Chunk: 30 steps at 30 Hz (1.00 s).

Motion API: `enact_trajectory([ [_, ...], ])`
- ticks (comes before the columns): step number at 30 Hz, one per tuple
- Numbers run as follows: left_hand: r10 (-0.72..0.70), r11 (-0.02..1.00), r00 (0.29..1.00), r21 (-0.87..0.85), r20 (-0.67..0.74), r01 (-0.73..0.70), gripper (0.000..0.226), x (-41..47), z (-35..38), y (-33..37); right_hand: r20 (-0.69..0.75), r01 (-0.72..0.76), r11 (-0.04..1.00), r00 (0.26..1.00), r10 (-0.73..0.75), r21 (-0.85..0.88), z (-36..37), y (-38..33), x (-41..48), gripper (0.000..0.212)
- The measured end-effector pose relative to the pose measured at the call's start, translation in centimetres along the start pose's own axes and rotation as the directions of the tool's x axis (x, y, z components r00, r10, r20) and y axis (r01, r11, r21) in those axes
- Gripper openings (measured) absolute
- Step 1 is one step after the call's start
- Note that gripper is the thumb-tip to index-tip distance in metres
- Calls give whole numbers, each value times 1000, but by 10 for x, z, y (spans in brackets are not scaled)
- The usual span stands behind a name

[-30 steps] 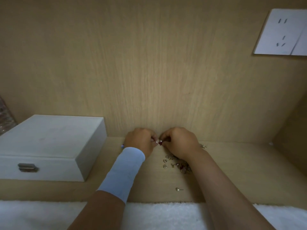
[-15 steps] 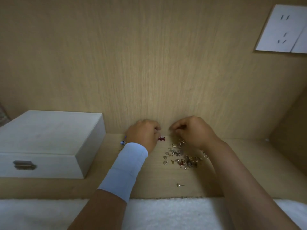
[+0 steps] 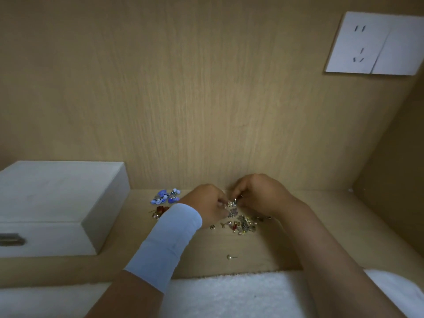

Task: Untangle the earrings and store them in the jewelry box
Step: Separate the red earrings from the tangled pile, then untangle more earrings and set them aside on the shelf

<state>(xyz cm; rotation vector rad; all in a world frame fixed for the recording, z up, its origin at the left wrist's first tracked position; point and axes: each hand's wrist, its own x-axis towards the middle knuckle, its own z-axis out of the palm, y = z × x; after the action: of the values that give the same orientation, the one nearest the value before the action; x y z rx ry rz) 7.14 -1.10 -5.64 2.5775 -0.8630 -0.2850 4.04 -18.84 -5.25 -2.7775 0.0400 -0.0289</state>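
A tangled heap of small silver and red earrings (image 3: 243, 223) lies on the wooden shelf near the back wall. My left hand (image 3: 207, 206) and my right hand (image 3: 259, 195) meet just above the heap, and both pinch a silver earring (image 3: 232, 206) between their fingertips. Blue earrings (image 3: 165, 196) and a red earring (image 3: 160, 210) lie apart to the left. A single pearl stud (image 3: 230, 257) rests nearer the front. The white jewelry box (image 3: 57, 203) stands shut at the left.
A white fluffy towel (image 3: 229, 294) covers the front edge of the shelf (image 3: 321, 226). A white wall socket (image 3: 374, 42) sits high on the back panel at the right. A side panel closes the shelf on the right.
My left hand set the red earring down at the left beside the blue ones. Both hands have come together again over the heap and taken hold of a silver earring.
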Motion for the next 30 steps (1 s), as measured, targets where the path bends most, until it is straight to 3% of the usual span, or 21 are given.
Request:
enact_trajectory([
  [1, 14, 999, 1000, -30, 1, -14, 12, -1, 3, 2, 3, -4, 1000, 1000, 4, -7, -2, 1, -1, 18],
  [5, 26, 986, 999, -164, -40, -32, 27, -2, 6, 5, -27, -23, 998, 999, 25, 54, -13, 11, -4, 15],
  [8, 11, 965, 988, -258, -153, -51, 22, -1, 4, 0, -75, -22, 989, 997, 33, 148, -17, 18, -5, 20],
  [11, 13, 959, 960, -268, -280, -91, 17, 4, 2, -5, -125, -37, 990, 991, 54, 136, -18, 23, -3, 26],
  [14, 56, 985, 942, -137, -330, -106, 20, 15, 2, -5, -116, -68, 995, 990, 76, 74, -16, 25, -4, 22],
  [19, 151, 960, 978, 257, -144, -110, 35, 36, 10, 12, -16, -48, 999, 999, 48, 1, -14, 24, -6, 20],
  [21, 161, 933, 980, 340, -113, -114, 40, 40, 15, 15, 14, -49, 999, 999, 49, -14, -15, 25, -5, 22],
  [30, 139, 956, 967, 285, -213, -74, 14, 37, 14, 16, -19, -85, 995, 996, 84, -47, -20, 21, -3, 10],
])
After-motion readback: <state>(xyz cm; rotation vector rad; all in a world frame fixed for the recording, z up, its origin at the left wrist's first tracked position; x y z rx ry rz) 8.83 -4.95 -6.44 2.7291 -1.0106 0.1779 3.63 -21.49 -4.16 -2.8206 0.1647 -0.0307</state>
